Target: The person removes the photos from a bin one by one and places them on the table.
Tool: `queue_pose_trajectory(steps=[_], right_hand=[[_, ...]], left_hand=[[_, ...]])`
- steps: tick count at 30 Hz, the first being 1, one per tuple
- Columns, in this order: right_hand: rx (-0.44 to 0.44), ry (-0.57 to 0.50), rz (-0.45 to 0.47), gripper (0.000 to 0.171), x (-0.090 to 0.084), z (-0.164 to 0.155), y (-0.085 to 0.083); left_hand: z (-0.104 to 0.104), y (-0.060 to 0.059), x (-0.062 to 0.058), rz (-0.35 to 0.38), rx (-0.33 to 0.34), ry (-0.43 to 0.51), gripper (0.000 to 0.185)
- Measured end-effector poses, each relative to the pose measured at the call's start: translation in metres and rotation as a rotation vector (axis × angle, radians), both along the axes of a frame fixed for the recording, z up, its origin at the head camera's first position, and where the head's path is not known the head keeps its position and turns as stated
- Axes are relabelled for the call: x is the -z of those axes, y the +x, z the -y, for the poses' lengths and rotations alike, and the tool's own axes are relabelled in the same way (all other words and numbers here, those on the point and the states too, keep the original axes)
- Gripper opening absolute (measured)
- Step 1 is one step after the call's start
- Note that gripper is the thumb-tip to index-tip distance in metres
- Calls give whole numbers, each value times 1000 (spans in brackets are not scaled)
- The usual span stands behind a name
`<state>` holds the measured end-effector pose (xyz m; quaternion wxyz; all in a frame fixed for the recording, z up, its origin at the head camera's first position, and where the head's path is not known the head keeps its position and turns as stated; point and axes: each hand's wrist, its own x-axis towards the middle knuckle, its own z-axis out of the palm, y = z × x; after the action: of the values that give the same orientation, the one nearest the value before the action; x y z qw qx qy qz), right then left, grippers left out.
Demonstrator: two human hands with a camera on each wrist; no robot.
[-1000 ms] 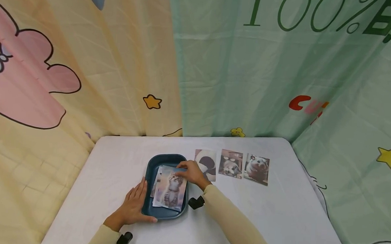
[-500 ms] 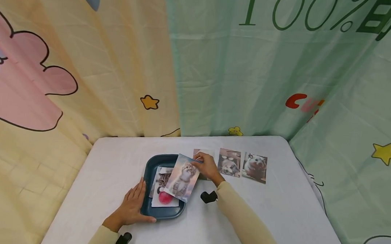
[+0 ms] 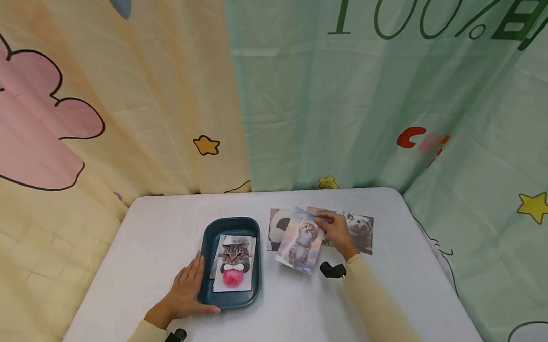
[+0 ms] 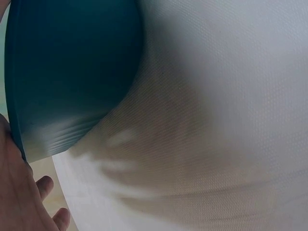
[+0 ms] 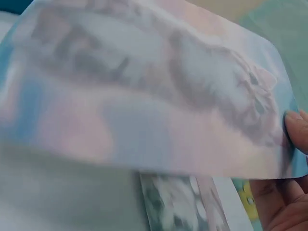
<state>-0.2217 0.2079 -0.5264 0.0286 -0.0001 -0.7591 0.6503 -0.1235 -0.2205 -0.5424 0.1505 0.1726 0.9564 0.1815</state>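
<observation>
Kitten card (image 3: pixel 300 243) in right hand's (image 3: pixel 334 229) pinch, straight-fingered left hand (image 3: pixel 183 289) against blue tray (image 3: pixel 235 227)

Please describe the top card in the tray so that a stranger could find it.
On the white table, the left hand touches a blue tray. Inside lies the top card, picturing a striped cat. No other visible picture has its bright pink circle.
</observation>
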Motion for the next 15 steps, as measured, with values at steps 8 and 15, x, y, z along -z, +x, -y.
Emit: queue_pose_trajectory(steps=[8, 15], right_hand=[[67, 55, 88, 35, 6, -84, 19], [127, 133, 135, 38, 12, -155, 44]], left_hand=[[-3, -2, -2, -3, -5, -14, 141], [-1, 0, 2, -11, -9, -22, 142]])
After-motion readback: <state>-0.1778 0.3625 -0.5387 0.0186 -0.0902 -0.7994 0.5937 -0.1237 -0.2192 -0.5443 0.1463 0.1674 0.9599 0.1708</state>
